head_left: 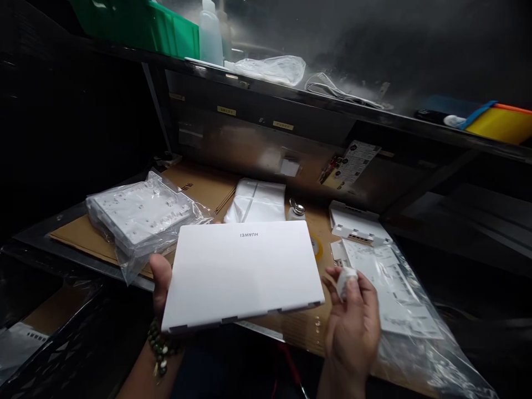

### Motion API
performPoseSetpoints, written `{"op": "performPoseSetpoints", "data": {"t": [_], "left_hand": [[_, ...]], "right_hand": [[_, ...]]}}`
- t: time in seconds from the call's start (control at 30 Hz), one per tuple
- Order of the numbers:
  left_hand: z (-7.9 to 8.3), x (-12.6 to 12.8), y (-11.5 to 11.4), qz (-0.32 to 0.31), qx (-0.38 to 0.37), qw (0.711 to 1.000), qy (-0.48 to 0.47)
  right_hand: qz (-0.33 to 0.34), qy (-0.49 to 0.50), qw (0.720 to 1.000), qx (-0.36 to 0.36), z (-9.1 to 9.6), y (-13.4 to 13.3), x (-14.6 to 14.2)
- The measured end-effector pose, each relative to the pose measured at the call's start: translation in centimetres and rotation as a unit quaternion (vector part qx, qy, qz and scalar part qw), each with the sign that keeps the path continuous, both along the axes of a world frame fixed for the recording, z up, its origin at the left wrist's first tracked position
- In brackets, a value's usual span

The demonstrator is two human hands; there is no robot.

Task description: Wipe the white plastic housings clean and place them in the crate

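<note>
A flat white casing (243,271) with HUAWEI lettering, upside down to me, is held up over the bench. My left hand (161,282) grips its left side, the thumb showing at the edge and the other fingers hidden underneath. To the right of the casing, my right hand (353,321) pinches a small crumpled white wad (346,280), perhaps cloth or tissue. The wad is apart from the casing. Close beyond my right hand lie more white casing parts (359,221), some in clear plastic (403,293).
At the left, a bagged stack of white parts (139,213) rests on cardboard (203,180). White plastic bags (257,199), a metal-topped bottle (296,209) and a yellow tape roll (316,246) sit behind the casing. An overhead shelf (266,91) carries a green bin (166,27) and squeeze bottle (210,36).
</note>
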State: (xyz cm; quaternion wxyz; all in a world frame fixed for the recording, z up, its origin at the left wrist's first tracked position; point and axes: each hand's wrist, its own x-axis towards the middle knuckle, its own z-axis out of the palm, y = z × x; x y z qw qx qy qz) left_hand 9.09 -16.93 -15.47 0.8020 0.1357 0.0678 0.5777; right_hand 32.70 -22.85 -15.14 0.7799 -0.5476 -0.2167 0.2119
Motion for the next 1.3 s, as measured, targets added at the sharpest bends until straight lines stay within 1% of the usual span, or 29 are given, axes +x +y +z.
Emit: {"op": "performPoseSetpoints", "data": {"t": [0.07,0.1,0.17,0.23,0.27,0.33,0.37,0.4,0.47,0.5,0.53,0.6,0.63,0.67,0.7,0.73,0.77,0.8,0.83,0.9,0.97,1.03,1.1,1.17,1.23,1.3], "left_hand": [[0.5,1.0,-0.5,0.001,0.01,1.0,-0.001],[0.8,1.4,-0.7,0.004,0.005,1.0,0.001],[1.0,2.0,-1.0,0.014,-0.019,1.0,0.012],[0.9,1.7,-1.0,0.022,-0.058,0.998,0.03],[0.7,1.3,-0.9,0.015,-0.089,0.995,0.046],[0.3,0.1,-0.1,-0.018,-0.152,0.982,0.108],[0.1,-0.3,0.4,-0.04,-0.171,0.973,0.15],[0.1,-0.7,1.0,-0.063,-0.177,0.962,0.199],[0.2,-0.8,2.1,-0.105,-0.167,0.927,0.318],[0.4,-0.5,2.5,-0.114,-0.15,0.907,0.378],[0.6,-0.2,2.8,-0.109,-0.126,0.884,0.437],[1.0,0.4,2.9,-0.053,-0.049,0.836,0.544],[1.2,0.6,2.8,-0.016,0.007,0.813,0.582],[1.4,0.8,2.7,0.017,0.068,0.79,0.609],[1.5,0.8,2.7,0.031,0.127,0.766,0.63],[1.6,0.8,2.6,0.03,0.179,0.745,0.641],[1.8,0.8,2.6,0.023,0.22,0.731,0.645],[1.9,0.9,2.6,0.018,0.244,0.723,0.646],[2.1,1.0,2.6,0.018,0.252,0.72,0.646],[2.3,1.2,2.5,0.022,0.243,0.735,0.632],[2.3,1.5,2.5,0.024,0.237,0.757,0.608],[2.1,1.5,2.6,0.016,0.248,0.77,0.588],[1.7,1.2,3.0,0.009,0.277,0.765,0.581],[1.3,0.8,3.4,0.008,0.311,0.753,0.58],[1.2,0.4,3.7,0.012,0.338,0.739,0.582],[1.4,0.3,3.9,0.013,0.364,0.728,0.581]], "right_hand": [[0.068,0.083,0.994,-0.018,-0.3,0.2,0.1],[0.083,0.112,0.99,-0.037,-0.5,0.3,-0.1],[0.089,0.152,0.982,-0.071,-0.8,0.3,-0.6],[0.078,0.177,0.978,-0.077,-1.1,0.3,-0.9],[0.075,0.181,0.978,-0.073,-1.2,0.3,-0.9],[0.074,0.17,0.981,-0.06,-1.4,0.3,-0.5],[0.075,0.153,0.984,-0.05,-1.6,0.3,-0.1],[0.08,0.127,0.988,-0.038,-1.8,0.2,0.3],[0.09,0.046,0.995,-0.026,-2.3,0.0,1.5],[0.091,-0.006,0.995,-0.028,-2.4,-0.1,2.3],[0.085,-0.061,0.994,-0.036,-2.5,-0.3,3.0],[0.063,-0.137,0.987,-0.049,-2.3,-0.8,4.5],[0.055,-0.142,0.987,-0.045,-1.9,-1.1,5.2],[0.055,-0.124,0.99,-0.032,-1.5,-1.3,5.7],[0.067,-0.09,0.994,-0.015,-1.0,-1.6,6.0],[0.088,-0.053,0.995,0.001,-0.4,-1.8,6.2],[0.115,-0.021,0.993,0.013,0.1,-2.0,6.1],[0.141,0.002,0.99,0.02,0.6,-2.1,5.9],[0.161,0.016,0.987,0.021,0.9,-2.1,5.6],[0.175,0.03,0.984,0.02,1.3,-2.0,5.0],[0.167,0.042,0.985,0.019,1.4,-1.9,4.6],[0.158,0.05,0.986,0.018,1.3,-1.7,4.5],[0.153,0.043,0.987,0.02,1.4,-1.7,4.6],[0.144,0.01,0.989,0.023,1.6,-1.9,4.4],[0.131,-0.06,0.989,0.033,1.9,-2.3,3.8],[0.14,-0.138,0.979,0.048,2.2,-2.7,2.7]]}}
